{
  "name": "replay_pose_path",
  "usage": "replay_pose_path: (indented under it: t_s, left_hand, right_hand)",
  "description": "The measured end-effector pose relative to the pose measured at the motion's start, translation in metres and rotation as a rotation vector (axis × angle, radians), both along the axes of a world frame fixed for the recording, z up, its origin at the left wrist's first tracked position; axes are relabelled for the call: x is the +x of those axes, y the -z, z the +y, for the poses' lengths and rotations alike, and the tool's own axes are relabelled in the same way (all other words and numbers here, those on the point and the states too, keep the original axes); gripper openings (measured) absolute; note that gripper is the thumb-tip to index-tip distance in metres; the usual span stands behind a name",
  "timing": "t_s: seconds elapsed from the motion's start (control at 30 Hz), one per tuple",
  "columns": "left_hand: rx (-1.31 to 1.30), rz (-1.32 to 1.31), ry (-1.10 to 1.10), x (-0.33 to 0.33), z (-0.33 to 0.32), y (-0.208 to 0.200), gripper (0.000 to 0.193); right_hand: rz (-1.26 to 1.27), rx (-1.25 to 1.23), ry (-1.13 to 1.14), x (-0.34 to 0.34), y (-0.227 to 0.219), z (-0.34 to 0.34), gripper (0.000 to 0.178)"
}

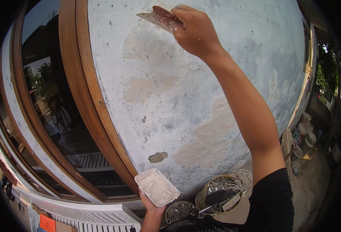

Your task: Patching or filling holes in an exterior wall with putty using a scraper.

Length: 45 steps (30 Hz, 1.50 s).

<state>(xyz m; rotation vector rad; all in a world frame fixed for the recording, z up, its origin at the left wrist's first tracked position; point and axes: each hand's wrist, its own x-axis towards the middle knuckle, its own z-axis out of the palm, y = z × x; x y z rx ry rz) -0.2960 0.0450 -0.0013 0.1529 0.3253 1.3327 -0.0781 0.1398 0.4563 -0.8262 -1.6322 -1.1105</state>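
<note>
High on the pale blue, worn wall (201, 96), my right hand (196, 33) grips a putty knife (157, 20). Its flat blade is tilted and appears to meet the plaster; light smears mark the fingers. Low down, next to the wooden window frame, my left hand (151, 204) supports a small rectangular tray (169, 201) from beneath. Thick off-white putty (158, 186) fills that tray. Beige patches of putty (209, 143) show on the wall between the two hands. A rough hole (158, 157) sits just above the tray.
A brown window frame (86, 77) with dark glass runs up the left. Below it stands a white slatted bench (85, 212). Two buckets of rubble (182, 210) stand at the wall's foot, near a mop head (241, 178). Several paint buckets (305, 125) are stacked at far right.
</note>
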Motion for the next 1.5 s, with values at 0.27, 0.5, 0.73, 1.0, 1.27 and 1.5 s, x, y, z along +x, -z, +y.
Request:
replay_pose_path:
  t_s: [0.27,0.5,0.73,1.0,1.27,1.5]
  left_hand:
    - [-0.002,-0.025,-0.059,-0.014,-0.006,0.013,0.059]
    - [-0.004,-0.044,-0.067,-0.03,-0.004,0.033,0.065]
    - [-0.026,-0.034,-0.051,-0.017,-0.005,0.012,0.059]
    - [0.016,-0.08,-0.013,-0.009,-0.017,0.006,0.059]
    - [-0.006,-0.066,-0.042,-0.015,-0.016,0.012,0.059]
    - [-0.039,-0.073,-0.076,-0.023,0.002,0.022,0.062]
  right_hand:
    - [-0.006,0.463,0.109,0.004,-0.058,0.01,0.014]
    - [0.02,0.412,0.239,0.011,-0.016,0.072,0.016]
    - [-0.064,0.315,0.205,0.001,0.071,0.063,0.008]
    - [-0.048,0.219,0.034,0.022,0.053,0.001,0.015]
    - [-0.048,0.375,0.175,-0.002,-0.035,0.004,0.009]
    - [-0.001,0.434,0.102,-0.03,-0.016,0.075,0.012]
